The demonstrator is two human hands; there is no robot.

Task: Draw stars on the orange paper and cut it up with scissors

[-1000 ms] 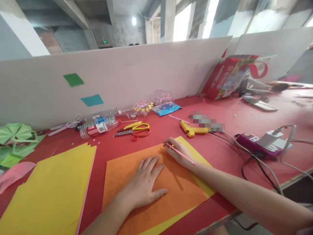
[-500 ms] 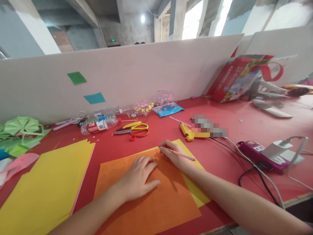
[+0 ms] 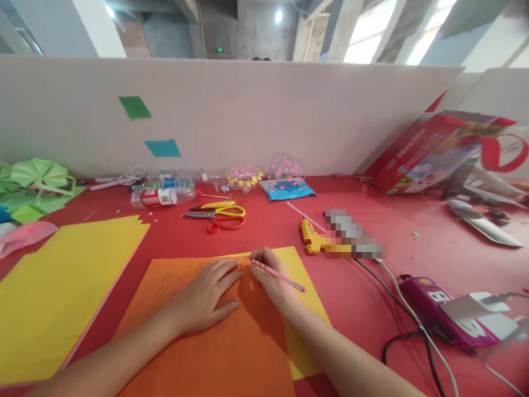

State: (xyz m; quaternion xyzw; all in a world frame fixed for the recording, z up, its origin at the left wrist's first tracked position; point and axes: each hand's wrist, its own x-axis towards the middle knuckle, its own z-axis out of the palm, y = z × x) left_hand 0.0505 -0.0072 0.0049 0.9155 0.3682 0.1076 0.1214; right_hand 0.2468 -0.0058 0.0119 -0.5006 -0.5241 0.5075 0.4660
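Note:
Flat on an orange sheet of paper [image 3: 215, 358] lies my left hand [image 3: 209, 298], its fingers stretched out and holding nothing. My right hand [image 3: 275, 284] grips a pink pencil [image 3: 281, 275] close to the top edge of that sheet, with the pencil's tip near the edge and its eraser end pointing back to the right. A yellow sheet [image 3: 308, 325] lies beneath the orange one and shows along the right side and part of the top. The fingertips of my two hands are close together but apart.
Yellow sheets [image 3: 70, 286] are stacked at left. Beyond lie scissors [image 3: 231, 215], a plastic bottle [image 3: 159, 197], a blue wipes packet [image 3: 289, 189] and a yellow glue gun [image 3: 312, 237]. A purple power strip [image 3: 433, 309] with cables sits right; a red bag [image 3: 417, 154] leans behind.
My view has turned, levelling the board. My right hand, with the pencil, has moved left along the paper's top edge, closer to my left hand, which stays flat on the orange sheet.

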